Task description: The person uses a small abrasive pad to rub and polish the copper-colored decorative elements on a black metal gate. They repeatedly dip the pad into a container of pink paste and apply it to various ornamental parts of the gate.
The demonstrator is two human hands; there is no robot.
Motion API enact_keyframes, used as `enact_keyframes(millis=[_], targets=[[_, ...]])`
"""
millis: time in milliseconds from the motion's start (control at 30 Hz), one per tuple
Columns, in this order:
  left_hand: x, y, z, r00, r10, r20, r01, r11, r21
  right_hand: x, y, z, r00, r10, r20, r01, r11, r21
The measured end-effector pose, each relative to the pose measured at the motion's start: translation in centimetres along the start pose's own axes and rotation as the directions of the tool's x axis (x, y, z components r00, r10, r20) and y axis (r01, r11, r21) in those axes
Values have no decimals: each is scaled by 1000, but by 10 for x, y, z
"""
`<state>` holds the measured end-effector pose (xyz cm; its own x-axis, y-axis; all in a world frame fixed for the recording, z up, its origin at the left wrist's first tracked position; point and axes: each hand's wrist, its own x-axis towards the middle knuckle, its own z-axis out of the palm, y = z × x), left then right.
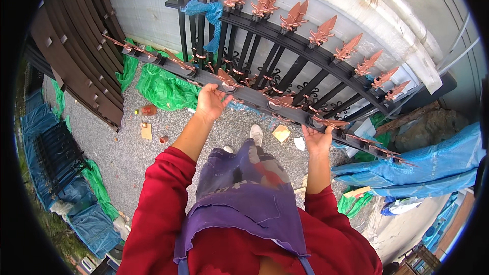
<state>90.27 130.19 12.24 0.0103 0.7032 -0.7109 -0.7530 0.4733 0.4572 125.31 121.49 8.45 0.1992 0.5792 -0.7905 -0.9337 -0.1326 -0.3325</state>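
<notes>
Your left hand point(210, 103) and right hand point(318, 141) both grip the near edge of the rail point(251, 95), at twelve o'clock. Its long axis runs ten to four; your left hand sits near mid-length, your right hand nearer the four-o'clock end.

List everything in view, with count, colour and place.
Held railing: one, black with copper tips, across both hands
Leaning railings: count unclear, black with copper tips, beyond it
Wrap: one, blue, on leaning railings
Wrapped stack: one, whitish, behind them
Panels: several, brown, upper left
Sheeting: several, green, mostly on ground
Bottle: one, orange, ground left
Scraps: several, yellowish and white, ground
Wrapped bundles: several, blue, both sides
Apron: one, purple, worn
Shoes: two, whitish, below
Sleeves: two, red, forearms
Left hand: one, bare, mid-rail
Right hand: one, bare, further right
</notes>
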Motion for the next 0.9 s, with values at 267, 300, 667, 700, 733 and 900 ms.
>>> enact_keyframes(millis=[267, 300, 667, 700, 733, 900], targets=[[65, 0, 19, 994, 37, -101, -30, 998, 63, 64, 7, 15, 997, 75, -22, -73, 994, 75], [71, -2, 19, 994, 47, -95, -39, 996, 81, 71, 8, 15, 997, 73, -33, -71, 995, 70], [40, -42, 8, 998, -34, 45, 15, 933, 360, 140, -4, 45, 997, -15, -75, 16, 1000, 2], [39, -45, 0, 998, -50, 33, 35, 932, 360, 143, -7, 50, 996, -15, -85, 14, 1000, -9], [37, -48, -7, 998, -66, 9, 58, 926, 373, 151, -9, 51, 997, -22, -74, 22, 1000, -6], [22, -55, -29, 992, -100, -83, 126, 890, 438, 193, -14, 55, 994, -18, -110, 14, 999, -39]])
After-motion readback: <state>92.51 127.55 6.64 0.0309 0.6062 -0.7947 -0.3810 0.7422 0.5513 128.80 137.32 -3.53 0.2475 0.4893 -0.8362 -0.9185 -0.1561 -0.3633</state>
